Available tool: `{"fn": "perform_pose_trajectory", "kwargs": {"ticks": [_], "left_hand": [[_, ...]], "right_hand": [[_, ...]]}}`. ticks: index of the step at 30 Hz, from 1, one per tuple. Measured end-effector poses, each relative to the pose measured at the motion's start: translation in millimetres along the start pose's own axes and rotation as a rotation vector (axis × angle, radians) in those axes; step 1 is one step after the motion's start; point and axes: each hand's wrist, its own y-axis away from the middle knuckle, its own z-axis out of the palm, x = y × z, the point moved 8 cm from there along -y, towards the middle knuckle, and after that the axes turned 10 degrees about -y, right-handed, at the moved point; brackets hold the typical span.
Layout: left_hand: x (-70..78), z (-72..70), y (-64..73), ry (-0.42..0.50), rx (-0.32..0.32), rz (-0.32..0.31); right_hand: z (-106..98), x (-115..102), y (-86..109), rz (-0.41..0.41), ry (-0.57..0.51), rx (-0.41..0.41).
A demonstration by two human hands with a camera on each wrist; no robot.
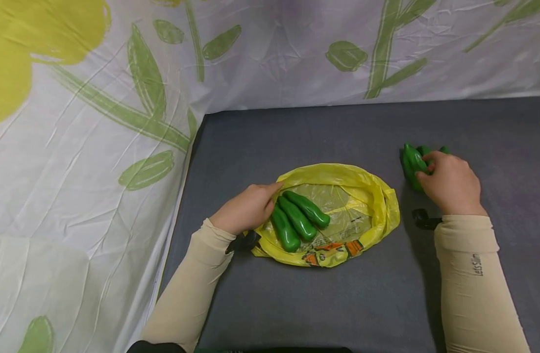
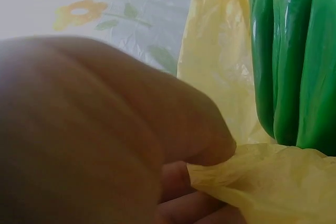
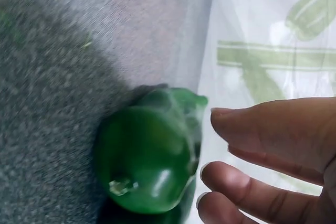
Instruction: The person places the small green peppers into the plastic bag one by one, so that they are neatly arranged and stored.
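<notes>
A yellow plastic bag (image 1: 386,206) lies with its mouth spread wide, and three glossy green peppers (image 1: 301,218) rest side by side at its left. My left hand (image 1: 245,208) pinches the bag's left rim; in the left wrist view, thin yellow plastic (image 2: 273,177) is caught between thumb and fingers beside the peppers (image 2: 291,61). Over at the right, my right hand (image 1: 453,184) hovers at a small group of green peppers (image 1: 412,164), partly covering them. In the right wrist view its fingers (image 3: 231,177) are slightly bent and apart from the nearest pepper (image 3: 147,161), holding nothing.
A dark grey table (image 1: 340,304) lies under everything. White cloth (image 1: 274,59) with green leaf and yellow flower prints hangs along the back and the left side. A small black object (image 1: 424,219) shows at the right wrist.
</notes>
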Motion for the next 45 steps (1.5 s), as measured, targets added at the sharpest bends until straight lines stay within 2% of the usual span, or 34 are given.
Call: {"fn": "perform_pose_trajectory", "kwargs": {"ticks": [7, 18, 30, 45], "left_hand": [[-1.0, 0.9, -0.5, 0.012, 0.004, 0.002], [-2.0, 1.5, -0.2, 0.040, -0.005, -0.002], [-3.3, 2.6, -0.5, 0.040, -0.012, -0.015], [-2.3, 1.9, 0.2, 0.035, -0.013, -0.013]], "right_hand": [[5, 10, -3.7, 0.018, 0.012, -0.021], [5, 13, -5.3, 0.052, 0.012, -0.028], [9, 9, -5.1, 0.005, 0.003, -0.029], [21, 1, -9.1, -0.043, 0.003, -0.072]]}}
